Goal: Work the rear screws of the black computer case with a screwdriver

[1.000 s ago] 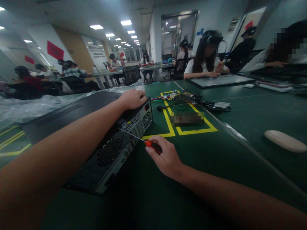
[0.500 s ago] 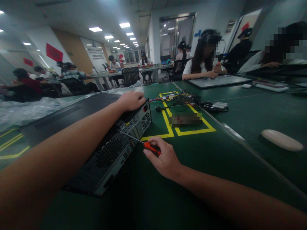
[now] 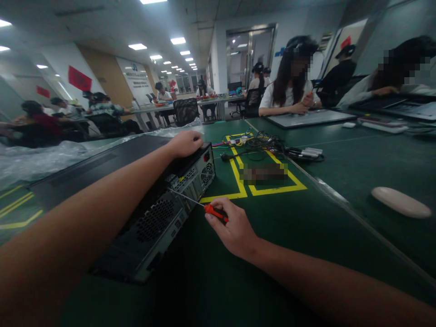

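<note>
A black desktop computer case (image 3: pixel 112 159) lies on the green table, its grey rear panel (image 3: pixel 160 222) facing me. Across its top rests my left hand (image 3: pixel 186 142), the bent fingers closed over the edge near the upper right corner; the fingertips are partly hidden. A screwdriver (image 3: pixel 211 210) with an orange and black handle is pinched in my right hand (image 3: pixel 235 227), in front of the panel. Its thin shaft points left and up, the tip meeting the panel's upper edge above the honeycomb vent. Whether the tip sits in a screw is too small to tell.
Black cables and coloured wires (image 3: pixel 265 141) lie bunched beyond the case, near a blurred-out item (image 3: pixel 264 173) inside yellow tape. A pale oval object (image 3: pixel 401 202) is at right. Clear plastic wrap (image 3: pixel 30 159) lies behind the case. A co-worker (image 3: pixel 289 86) sits across the table.
The view has tilted very slightly. My left hand on the case and the screwdriver in my right hand keep practically the same place.
</note>
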`<state>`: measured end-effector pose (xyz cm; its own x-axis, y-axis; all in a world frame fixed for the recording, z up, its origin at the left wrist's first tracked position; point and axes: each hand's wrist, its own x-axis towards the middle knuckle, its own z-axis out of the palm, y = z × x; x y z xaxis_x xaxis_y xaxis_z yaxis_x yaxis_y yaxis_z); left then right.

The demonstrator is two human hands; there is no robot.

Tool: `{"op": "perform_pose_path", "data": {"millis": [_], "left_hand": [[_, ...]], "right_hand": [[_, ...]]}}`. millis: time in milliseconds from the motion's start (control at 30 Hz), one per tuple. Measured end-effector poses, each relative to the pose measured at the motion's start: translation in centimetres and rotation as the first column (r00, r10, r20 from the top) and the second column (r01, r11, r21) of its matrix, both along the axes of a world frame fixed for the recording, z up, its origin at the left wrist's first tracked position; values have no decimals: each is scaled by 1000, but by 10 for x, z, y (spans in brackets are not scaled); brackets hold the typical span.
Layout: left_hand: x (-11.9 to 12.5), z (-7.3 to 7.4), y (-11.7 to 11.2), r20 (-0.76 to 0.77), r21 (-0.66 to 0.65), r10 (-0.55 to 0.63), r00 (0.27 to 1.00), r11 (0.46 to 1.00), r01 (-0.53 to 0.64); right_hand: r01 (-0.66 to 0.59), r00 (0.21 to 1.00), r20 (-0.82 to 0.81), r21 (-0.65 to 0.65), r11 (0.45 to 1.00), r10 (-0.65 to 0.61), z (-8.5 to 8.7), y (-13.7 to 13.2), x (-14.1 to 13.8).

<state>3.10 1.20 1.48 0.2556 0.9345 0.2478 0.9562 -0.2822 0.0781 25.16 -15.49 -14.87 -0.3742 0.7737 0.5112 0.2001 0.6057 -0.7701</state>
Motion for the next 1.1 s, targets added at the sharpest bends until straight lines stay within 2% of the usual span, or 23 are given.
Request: {"op": "perform_pose_path", "data": {"millis": [67, 167, 300, 600, 967, 1100], "left_hand": [[-3, 4, 0, 162, -64, 34, 986, 998, -24], [-8, 9, -3, 400, -190, 79, 913, 982, -1], [-12, 11, -6, 530, -263, 86, 844, 962, 67], [-20, 9, -3, 583, -296, 119, 804, 952, 73], [-15, 5, -1, 528, -259, 84, 845, 964, 66], [-14, 3, 1, 489, -221, 56, 871, 973, 62]], "right_hand": [[-1, 1000, 1, -3, 1000, 1, 0, 0, 0], [7, 1000, -4, -2, 1000, -7, -1, 0, 0], [19, 1000, -10, -9, 1000, -19, -2, 0, 0], [20, 1000, -2, 9, 1000, -20, -2, 1, 0], [-10, 1000, 0, 91, 996, 10, 0, 1, 2], [-30, 999, -7, 78, 996, 31, 1, 0, 1]]}}
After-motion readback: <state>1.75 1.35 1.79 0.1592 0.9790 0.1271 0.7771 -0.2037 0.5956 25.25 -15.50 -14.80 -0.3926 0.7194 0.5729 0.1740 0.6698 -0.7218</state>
